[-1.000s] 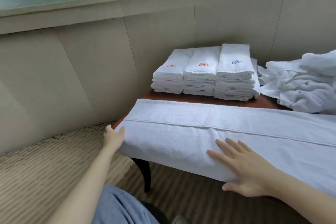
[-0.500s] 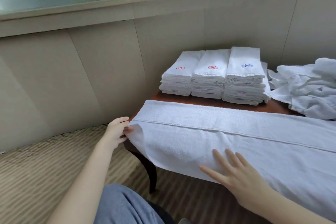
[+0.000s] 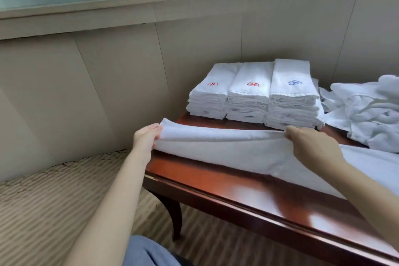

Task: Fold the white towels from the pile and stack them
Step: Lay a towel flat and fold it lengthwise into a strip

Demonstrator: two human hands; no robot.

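On the table [image 3: 216, 181], middle strip: one long white towel [image 3: 237, 155] lies along the table's length. Its far edge is raised in a rounded fold and its right part lies flat, running out of view.
Towel, left end: lifted just clear of the table top, near the table's left edge.
Left hand [image 3: 145, 139]: at the table's left edge, fingers curled round the towel's end, gripping it.
Right hand [image 3: 311, 147]: over the table's middle, back of the hand up, fingers closed on the raised fold. The fingertips are hidden behind the cloth.
Table, near edge: a bare strip of glossy red-brown wood shows between the towel and the rim.
Table, far side: three stacks [image 3: 248, 95] of folded white towels stand side by side, touching. The left and middle tops carry a red emblem, the right top a blue one.
Table, far right: the pile [image 3: 367, 112] of loose, crumpled white towels sits just beside the right stack.
Behind the table: beige panelled wall [image 3: 108, 71].
Left of and below the table: striped carpet [image 3: 54, 201].
Below the table's near edge: a knee in blue denim [image 3: 149, 252].
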